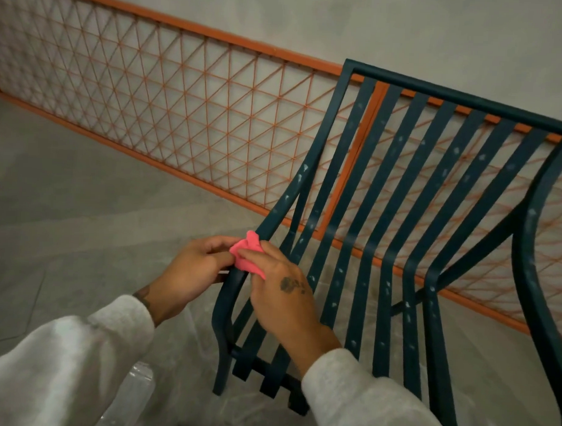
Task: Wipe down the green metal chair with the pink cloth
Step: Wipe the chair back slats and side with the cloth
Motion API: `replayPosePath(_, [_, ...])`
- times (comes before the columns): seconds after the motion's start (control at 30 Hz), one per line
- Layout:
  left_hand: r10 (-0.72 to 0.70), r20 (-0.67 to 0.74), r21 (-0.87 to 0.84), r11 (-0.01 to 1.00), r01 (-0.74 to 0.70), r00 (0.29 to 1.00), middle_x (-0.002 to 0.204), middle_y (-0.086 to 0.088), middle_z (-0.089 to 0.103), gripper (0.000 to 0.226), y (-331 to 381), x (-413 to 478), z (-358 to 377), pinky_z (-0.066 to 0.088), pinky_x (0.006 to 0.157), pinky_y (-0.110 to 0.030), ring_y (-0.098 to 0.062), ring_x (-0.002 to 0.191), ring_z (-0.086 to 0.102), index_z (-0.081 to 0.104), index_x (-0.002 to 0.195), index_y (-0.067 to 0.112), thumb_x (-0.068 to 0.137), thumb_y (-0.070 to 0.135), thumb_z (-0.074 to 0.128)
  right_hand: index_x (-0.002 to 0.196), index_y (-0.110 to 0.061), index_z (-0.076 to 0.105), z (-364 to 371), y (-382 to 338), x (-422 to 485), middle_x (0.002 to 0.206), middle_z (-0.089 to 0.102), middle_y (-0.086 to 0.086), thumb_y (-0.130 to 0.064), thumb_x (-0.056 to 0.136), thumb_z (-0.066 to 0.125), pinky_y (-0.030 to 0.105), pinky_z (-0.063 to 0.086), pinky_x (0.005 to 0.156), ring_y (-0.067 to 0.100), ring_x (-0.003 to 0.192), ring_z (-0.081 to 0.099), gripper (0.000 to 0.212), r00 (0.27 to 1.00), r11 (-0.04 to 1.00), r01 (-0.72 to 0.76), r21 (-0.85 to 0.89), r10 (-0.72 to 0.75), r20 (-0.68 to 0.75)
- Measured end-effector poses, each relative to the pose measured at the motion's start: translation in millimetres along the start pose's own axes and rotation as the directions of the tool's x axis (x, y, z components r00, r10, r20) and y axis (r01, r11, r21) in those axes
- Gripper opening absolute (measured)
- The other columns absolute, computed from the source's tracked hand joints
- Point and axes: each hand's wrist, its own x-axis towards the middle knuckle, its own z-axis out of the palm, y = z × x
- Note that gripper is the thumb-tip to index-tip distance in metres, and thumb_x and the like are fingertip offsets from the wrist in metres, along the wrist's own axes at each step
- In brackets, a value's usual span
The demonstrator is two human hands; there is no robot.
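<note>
The crumpled pink cloth (247,259), pinched in the right hand (281,295), should be drawn firmly along the slatted green metal chair (388,274) rail gripped by the left hand (191,270).

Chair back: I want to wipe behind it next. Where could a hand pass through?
Widest gaps: between the slats just under the top rail, and between the last slat and the right armrest. Crowded: the seat's front edge, where slats converge, and around the pink cloth, left hand and right hand.

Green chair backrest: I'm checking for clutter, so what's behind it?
An orange lattice railing shows through the chair, with pale wall above. The slats cover strips of it.
</note>
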Motion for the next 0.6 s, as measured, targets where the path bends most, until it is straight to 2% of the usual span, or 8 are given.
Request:
replayPosePath(0.1, [0.021,-0.004,-0.010,1.000,-0.021,1.000,0.096,0.002,0.076,0.024,3,12,1,0.055,0.079,-0.029,-0.012,0.090,0.072,0.069,0.112,0.023,0.095,0.012,0.057,0.131,-0.039,0.061,-3,16,20,0.146,0.049,-0.017,-0.006,0.098,0.051,0.027,0.039,0.113,0.005,0.130,0.049,0.047,1.000,1.000,-0.022,-0.015,0.021,-0.013])
replayPosePath(0.2, [0.016,0.014,-0.009,1.000,-0.016,1.000,0.096,0.000,0.076,0.022,6,28,3,0.056,0.083,-0.033,-0.014,0.090,0.072,0.069,0.111,0.021,0.094,0.013,0.058,0.131,-0.041,0.061,-2,31,36,0.146,0.048,-0.018,-0.007,0.097,0.051,0.027,0.040,0.112,0.005,0.129,0.049,0.049,0.999,0.999,-0.032,-0.034,0.032,-0.013])
replayPosePath(0.37, [0.005,0.017,0.026,1.000,-0.005,1.000,0.096,0.001,0.076,0.019,9,49,7,0.055,0.077,-0.028,-0.014,0.089,0.072,0.071,0.108,0.020,0.095,0.016,0.058,0.134,-0.039,0.059,-5,43,51,0.147,0.050,-0.014,-0.004,0.096,0.052,0.027,0.039,0.113,0.007,0.130,0.049,0.052,0.999,0.998,-0.030,-0.057,0.028,-0.046])
replayPosePath(0.53, [0.034,-0.010,0.021,0.999,-0.034,0.999,0.093,0.004,0.076,0.018,4,63,13,0.056,0.070,-0.021,-0.008,0.083,0.072,0.073,0.107,0.019,0.094,0.021,0.060,0.138,-0.041,0.053,-4,59,67,0.151,0.045,-0.013,-0.005,0.095,0.052,0.040,0.043,0.111,0.011,0.135,0.046,0.056,0.996,0.990,-0.052,-0.129,0.042,-0.080])
replayPosePath(0.6, [0.060,-0.024,0.086,0.995,-0.058,0.998,0.091,0.005,0.076,0.016,0,67,15,0.056,0.069,-0.019,-0.006,0.080,0.072,0.075,0.103,0.019,0.092,0.023,0.064,0.140,-0.039,0.052,-7,62,74,0.152,0.044,-0.011,-0.003,0.095,0.051,0.043,0.044,0.109,0.016,0.134,0.048,0.058,0.995,0.985,-0.065,-0.158,0.051,-0.091])
